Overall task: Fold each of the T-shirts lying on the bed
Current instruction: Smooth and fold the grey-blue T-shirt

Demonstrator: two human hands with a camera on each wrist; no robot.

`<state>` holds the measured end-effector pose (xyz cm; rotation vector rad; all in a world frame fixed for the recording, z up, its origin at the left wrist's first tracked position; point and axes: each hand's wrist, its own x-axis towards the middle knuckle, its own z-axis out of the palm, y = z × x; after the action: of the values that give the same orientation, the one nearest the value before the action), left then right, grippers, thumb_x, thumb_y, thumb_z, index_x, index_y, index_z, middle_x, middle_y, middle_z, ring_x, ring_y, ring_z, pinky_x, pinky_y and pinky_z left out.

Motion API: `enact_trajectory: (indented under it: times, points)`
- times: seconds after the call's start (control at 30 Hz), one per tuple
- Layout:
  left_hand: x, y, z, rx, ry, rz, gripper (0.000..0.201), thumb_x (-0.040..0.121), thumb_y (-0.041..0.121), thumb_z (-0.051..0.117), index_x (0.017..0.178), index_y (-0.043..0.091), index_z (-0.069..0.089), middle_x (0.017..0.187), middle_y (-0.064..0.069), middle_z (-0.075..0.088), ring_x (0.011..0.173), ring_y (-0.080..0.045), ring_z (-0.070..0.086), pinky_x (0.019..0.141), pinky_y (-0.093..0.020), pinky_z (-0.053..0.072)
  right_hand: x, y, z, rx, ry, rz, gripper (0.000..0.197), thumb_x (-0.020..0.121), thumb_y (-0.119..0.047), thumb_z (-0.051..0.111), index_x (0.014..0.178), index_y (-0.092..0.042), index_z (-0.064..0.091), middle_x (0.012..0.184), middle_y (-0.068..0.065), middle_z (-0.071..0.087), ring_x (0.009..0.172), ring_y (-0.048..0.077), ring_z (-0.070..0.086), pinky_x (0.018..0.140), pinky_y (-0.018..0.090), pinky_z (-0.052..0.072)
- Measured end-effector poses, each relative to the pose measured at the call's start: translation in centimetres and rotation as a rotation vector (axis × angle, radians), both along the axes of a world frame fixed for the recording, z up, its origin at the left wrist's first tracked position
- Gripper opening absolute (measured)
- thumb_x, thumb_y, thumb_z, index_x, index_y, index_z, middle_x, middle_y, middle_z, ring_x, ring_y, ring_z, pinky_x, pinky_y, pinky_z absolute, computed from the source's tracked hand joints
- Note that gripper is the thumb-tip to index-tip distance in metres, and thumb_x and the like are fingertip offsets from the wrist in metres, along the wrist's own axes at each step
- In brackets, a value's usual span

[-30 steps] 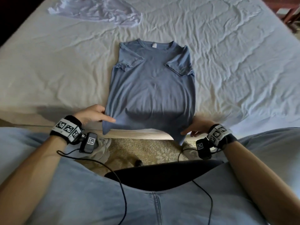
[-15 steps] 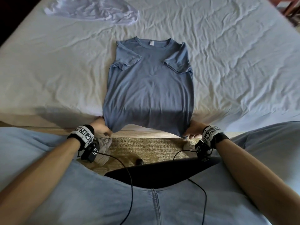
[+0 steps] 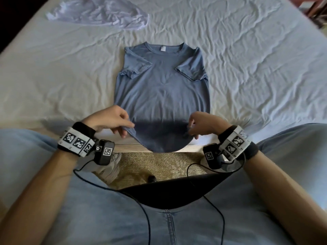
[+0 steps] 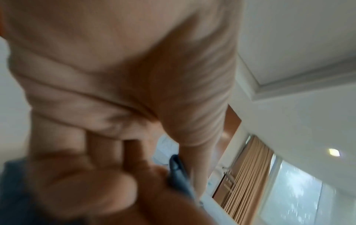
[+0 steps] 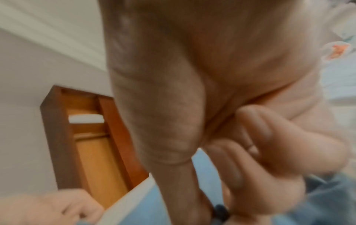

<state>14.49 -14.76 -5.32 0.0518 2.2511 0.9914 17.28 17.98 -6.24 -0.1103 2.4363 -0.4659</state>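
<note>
Bed (image 3: 247,68): we see a white shirt (image 3: 99,13) crumpled far-left.
Hands: our left hand (image 3: 109,119) and right hand (image 3: 203,124) pinch the blue T-shirt (image 3: 162,89) hem.

Head view is pretty evenly lit, soft daylight on the bed sheet (image 3: 247,68), brighter on the far right side. There's a dark shadow across the near hem of the blue T-shirt (image 3: 161,82) and along the near bed edge. Far left corner falls off to black, and straight lines bow at the edges from the wide lens. Both wrist views are badly motion-blurred, skin filling the frame out of focus; the window (image 4: 300,197) glares bright at right.
</note>
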Motion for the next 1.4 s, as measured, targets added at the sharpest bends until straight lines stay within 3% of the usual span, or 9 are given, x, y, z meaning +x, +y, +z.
enact_trajectory:
  times: [0.1,0.23,0.33,0.53,0.73,0.97,1.07,1.27,1.4]
  points:
    - [-0.4,0.0,1.9,0.227,0.073,0.02,0.017,0.094,0.017,0.072,0.107,0.007,0.068,0.068,-0.021,0.069,0.058,-0.024,0.07,0.047,-0.022,0.042,-0.6,1.2,1.5,-0.373,-0.028,-0.145,0.024,0.089,-0.012,0.068,0.109,-0.024,0.065,0.066,0.004,0.072,0.048,0.013,0.047,0.045,0.025,0.036]
    - [-1.7,-1.6,2.9,0.493,0.056,0.035,0.047,0.073,0.053,0.086,0.1,0.015,0.079,0.096,-0.021,0.076,0.08,-0.021,0.075,0.064,-0.021,0.051,-2.4,2.3,2.1,-0.854,-0.044,-0.38,0.023,0.092,-0.016,0.074,0.114,-0.011,0.076,0.1,0.014,0.075,0.061,0.009,0.053,0.053,0.02,0.038]
    - [-2.8,-3.0,3.6,0.642,0.069,0.037,0.062,0.062,0.045,0.096,0.113,0.015,0.076,0.113,-0.018,0.075,0.093,-0.024,0.075,0.07,-0.02,0.055,-3.8,2.3,1.9,-1.018,0.041,-0.56,0.035,0.085,-0.007,0.079,0.119,-0.003,0.071,0.106,0.011,0.075,0.067,0.009,0.06,0.053,0.015,0.043]
    - [-5.4,-2.7,3.7,0.602,0.408,0.41,0.011,0.094,0.026,0.071,0.098,0.018,0.076,0.105,-0.015,0.077,0.075,-0.014,0.075,0.06,-0.016,0.051,-6.5,1.7,1.5,-1.069,0.408,-0.83,0.015,0.097,-0.021,0.07,0.096,-0.006,0.07,0.087,0.011,0.078,0.045,0.009,0.044,0.042,0.019,0.038]
    - [-9.0,-1.4,3.9,0.597,0.517,0.668,0.022,0.099,0.031,0.067,0.083,0.016,0.067,0.068,-0.003,0.074,0.052,-0.013,0.067,0.046,-0.019,0.043,-10.6,3.6,1.1,-1.117,0.577,-0.995,0.02,0.103,-0.027,0.06,0.095,-0.009,0.062,0.082,0.008,0.079,0.038,0.01,0.035,0.039,0.022,0.031]
    - [-15.1,-0.6,3.3,0.694,0.547,0.792,0.013,0.102,0.029,0.063,0.095,0.019,0.066,0.097,-0.007,0.079,0.072,-0.016,0.076,0.05,-0.018,0.048,-17.5,4.9,1.3,-1.14,0.677,-1.056,0.023,0.105,-0.023,0.055,0.083,-0.016,0.057,0.087,0.012,0.078,0.041,0.011,0.047,0.039,0.022,0.037]
    - [-17.4,0.1,3.4,0.721,0.571,0.85,0.01,0.103,0.024,0.063,0.098,0.015,0.066,0.095,-0.005,0.079,0.073,-0.013,0.076,0.056,-0.018,0.052,-20.3,4.9,1.5,-1.153,0.701,-1.076,0.022,0.106,-0.024,0.054,0.086,-0.014,0.057,0.088,0.014,0.078,0.046,0.012,0.054,0.044,0.022,0.043]
    - [-22.2,0.5,3.7,0.733,0.561,1.035,0.01,0.103,0.019,0.062,0.1,0.011,0.066,0.094,-0.007,0.076,0.072,-0.012,0.076,0.063,-0.021,0.058,-25.3,6.5,0.4,-1.121,0.718,-1.148,0.023,0.107,-0.026,0.047,0.104,-0.005,0.057,0.078,0.007,0.077,0.037,0.011,0.046,0.038,0.019,0.035]
    - [-25.5,0.9,3.2,0.725,0.497,1.079,0.016,0.101,0.019,0.065,0.112,0.008,0.066,0.099,-0.012,0.075,0.077,-0.016,0.074,0.064,-0.022,0.059,-27.9,7.7,-0.4,-1.202,0.599,-1.263,0.021,0.107,-0.017,0.048,0.089,-0.008,0.055,0.068,0.007,0.075,0.038,0.012,0.043,0.039,0.02,0.035]
